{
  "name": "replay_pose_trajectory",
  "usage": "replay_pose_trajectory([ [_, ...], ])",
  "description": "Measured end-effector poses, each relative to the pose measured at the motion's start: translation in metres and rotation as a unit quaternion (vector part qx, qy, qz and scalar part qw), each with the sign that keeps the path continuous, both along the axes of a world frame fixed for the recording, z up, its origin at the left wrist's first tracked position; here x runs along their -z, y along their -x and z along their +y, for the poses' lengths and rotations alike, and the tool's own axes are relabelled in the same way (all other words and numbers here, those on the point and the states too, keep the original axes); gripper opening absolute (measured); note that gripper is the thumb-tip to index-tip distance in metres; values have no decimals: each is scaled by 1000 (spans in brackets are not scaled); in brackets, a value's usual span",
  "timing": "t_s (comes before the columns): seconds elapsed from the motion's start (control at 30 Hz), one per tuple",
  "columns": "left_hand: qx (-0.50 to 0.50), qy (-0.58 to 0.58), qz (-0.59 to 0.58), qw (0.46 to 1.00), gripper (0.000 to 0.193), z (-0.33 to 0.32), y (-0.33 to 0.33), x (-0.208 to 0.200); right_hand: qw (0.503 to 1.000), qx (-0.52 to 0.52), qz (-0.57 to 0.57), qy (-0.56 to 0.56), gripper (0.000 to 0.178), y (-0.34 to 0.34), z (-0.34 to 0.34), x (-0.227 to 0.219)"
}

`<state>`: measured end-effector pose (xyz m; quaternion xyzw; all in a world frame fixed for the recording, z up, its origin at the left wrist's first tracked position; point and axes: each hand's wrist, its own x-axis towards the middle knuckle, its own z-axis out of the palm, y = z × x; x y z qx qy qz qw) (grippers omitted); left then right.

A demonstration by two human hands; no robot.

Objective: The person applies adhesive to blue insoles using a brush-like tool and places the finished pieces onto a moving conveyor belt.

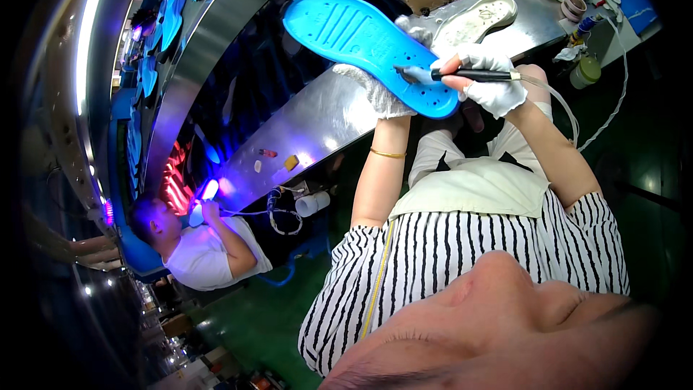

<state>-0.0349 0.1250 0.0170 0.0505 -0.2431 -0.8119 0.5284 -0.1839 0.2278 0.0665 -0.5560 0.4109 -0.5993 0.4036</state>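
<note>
Several blue soles (pixel 172 20) line the metal frame at ten o'clock, and at eight a co-worker (pixel 216 253) in white holds something glowing. Nearer me, at twelve o'clock, one larger blue sole (pixel 370 49) is held up beside the steel worktop (pixel 307 126), ridged end toward eleven. The gloved left hand (pixel 375 90) cradles it from beneath, fingers curled round to the far edge. At one o'clock a white sole (pixel 480 20) lies on the worktop. At two, the right hand (pixel 493 88), fingertips bare beyond its glove, pinches a black corded tool (pixel 478 74) like a pen, its tip at the sole's holed end; whether it presses I can't tell. I'd call this close touch-up around those holes; the next move seems to need a firm left hold and light, controlled strokes.
</note>
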Motion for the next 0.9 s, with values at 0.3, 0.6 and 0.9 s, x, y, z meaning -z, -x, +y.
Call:
replay_pose_trajectory([
  [0.3,30,166,117,979,115,-11,-27,-39,976,-63,-192,-76,14,-10,0,6],
  [0.6,68,244,62,965,127,-45,-23,-32,956,-120,-215,-161,14,-4,-2,17],
  [0.9,106,278,-265,917,128,-57,-36,-23,960,-166,66,-218,16,10,-31,10],
])
